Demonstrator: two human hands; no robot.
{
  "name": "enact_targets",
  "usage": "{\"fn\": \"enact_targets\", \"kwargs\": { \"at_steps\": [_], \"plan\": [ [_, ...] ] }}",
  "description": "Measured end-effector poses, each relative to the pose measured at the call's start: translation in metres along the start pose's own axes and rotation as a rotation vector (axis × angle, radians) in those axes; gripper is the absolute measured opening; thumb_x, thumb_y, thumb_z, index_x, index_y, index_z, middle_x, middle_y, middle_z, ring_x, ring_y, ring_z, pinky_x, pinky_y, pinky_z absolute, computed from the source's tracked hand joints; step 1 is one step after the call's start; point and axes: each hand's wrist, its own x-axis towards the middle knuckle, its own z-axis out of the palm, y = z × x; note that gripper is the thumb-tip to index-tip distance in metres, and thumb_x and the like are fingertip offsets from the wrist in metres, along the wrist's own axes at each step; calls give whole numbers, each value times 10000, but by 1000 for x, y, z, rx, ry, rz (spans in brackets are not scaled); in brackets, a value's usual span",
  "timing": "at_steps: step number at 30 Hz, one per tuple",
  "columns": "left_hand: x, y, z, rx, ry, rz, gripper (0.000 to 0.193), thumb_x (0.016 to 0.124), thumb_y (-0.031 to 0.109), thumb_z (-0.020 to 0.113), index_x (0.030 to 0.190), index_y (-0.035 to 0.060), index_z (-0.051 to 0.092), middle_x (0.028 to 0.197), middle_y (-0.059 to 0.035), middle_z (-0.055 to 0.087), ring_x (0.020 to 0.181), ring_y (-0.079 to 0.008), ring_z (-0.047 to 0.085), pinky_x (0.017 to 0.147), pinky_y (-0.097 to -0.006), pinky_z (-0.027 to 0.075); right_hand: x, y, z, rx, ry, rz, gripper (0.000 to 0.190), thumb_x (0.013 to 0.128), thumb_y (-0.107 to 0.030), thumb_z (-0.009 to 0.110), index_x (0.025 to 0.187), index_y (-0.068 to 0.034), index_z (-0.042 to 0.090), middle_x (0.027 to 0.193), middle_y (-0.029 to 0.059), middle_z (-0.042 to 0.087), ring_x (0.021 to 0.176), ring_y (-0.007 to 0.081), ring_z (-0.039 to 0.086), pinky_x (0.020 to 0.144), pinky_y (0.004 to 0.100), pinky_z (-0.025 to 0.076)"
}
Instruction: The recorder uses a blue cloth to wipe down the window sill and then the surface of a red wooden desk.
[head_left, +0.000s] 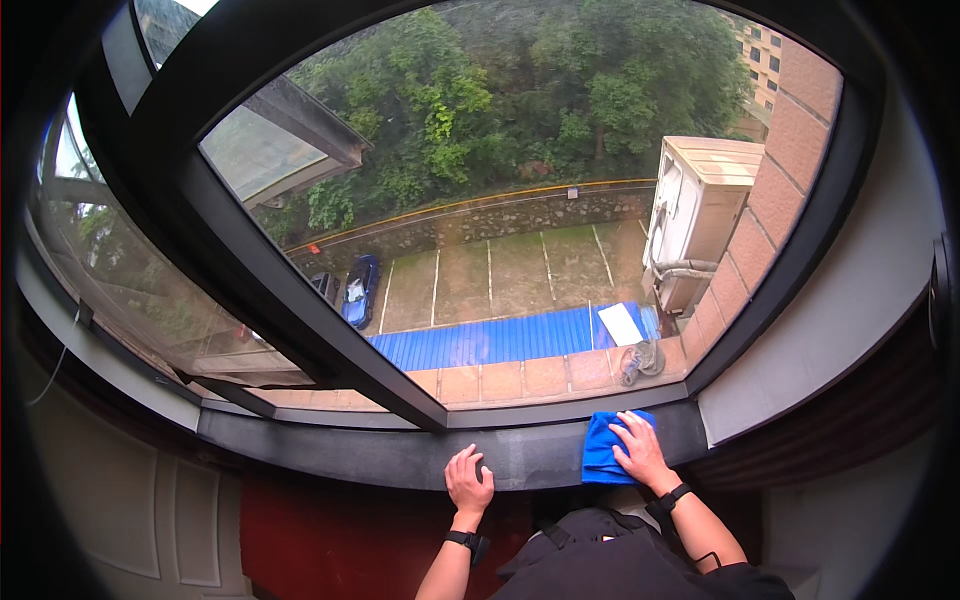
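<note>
A dark stone windowsill (525, 455) runs across below a large window. My right hand (641, 450) lies on a folded blue cloth (600, 457), pressing it flat against the sill near its right end, with the fingers spread a little over the fabric. Further left, my left hand (469, 476) rests at the sill's front edge, fingers curved and apart, holding nothing. Both wrists wear black bands. Behind the sill rises the window pane (487, 270) in its dark metal frame (570, 396).
A thick slanting mullion (300, 300) meets the sill left of centre. An insect screen (172, 315) appears to hang at the left. The pale window reveal (832, 315) bounds the right side. Below the sill is a dark red surface (375, 532). An air-conditioner unit (694, 195) stands outside.
</note>
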Motion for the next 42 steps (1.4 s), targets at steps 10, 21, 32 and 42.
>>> {"fn": "enact_targets", "kwargs": {
  "at_steps": [10, 21, 32, 42],
  "plan": [
    [-1, -4, 4, 22, 29, 4, 290, 797, 154, 652, 1079, 90, 681, 1315, -84, 665, 1229, -320, 588, 1087, -472, 435, -45, 58, -34, -131, 242, 328, 370, 878, 42, 551, 1210, -48, 687, 1449, 216, 530, 1410, 419, 443, 1209, 523, 321],
    [0, 0, 5, 19, 41, -2, 275, 792, 156, 648, 1058, 89, 672, 1305, -87, 671, 1207, -325, 600, 1076, -473, 444, -24, 5, 13, -249, 142, 191, 485, 878, -175, 632, 1340, -38, 575, 1490, 262, 465, 1447, 433, 391, 1228, 583, 258],
    [1, 3, 2, 5, 42, -1, 266, 791, 148, 637, 1045, 77, 671, 1291, -99, 675, 1198, -336, 600, 1068, -469, 441, -7, -27, 26, -202, 109, 25, 495, 861, -218, 675, 1311, -32, 587, 1457, 255, 485, 1418, 423, 427, 1202, 580, 303],
    [-1, -1, 4, 6, 22, -14, 278, 794, 149, 651, 1065, 89, 666, 1311, -86, 666, 1225, -318, 589, 1084, -465, 431, -7, -29, 26, -145, 117, 67, 484, 860, -207, 673, 1318, -69, 594, 1474, 236, 480, 1447, 404, 405, 1228, 550, 276]
  ]
}}
